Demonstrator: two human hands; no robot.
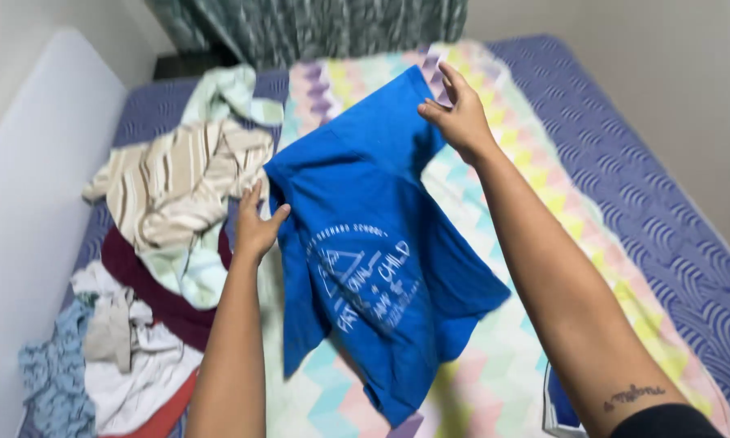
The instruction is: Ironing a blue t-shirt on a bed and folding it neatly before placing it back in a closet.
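Head view: left hand (255, 227) and right hand (460, 113) are each pinching a blue shirt (373, 251), soft cotton with white print, hanging creased. Rumpled clothes (170, 203) are lying on the quilted bed (640, 186).

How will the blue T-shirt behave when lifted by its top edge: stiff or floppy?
Probably floppy: the blue T-shirt sags and creases between the left hand and the right hand. Likely light, since each grip is only fingertips. Its hem hangs loose, so it may swing.
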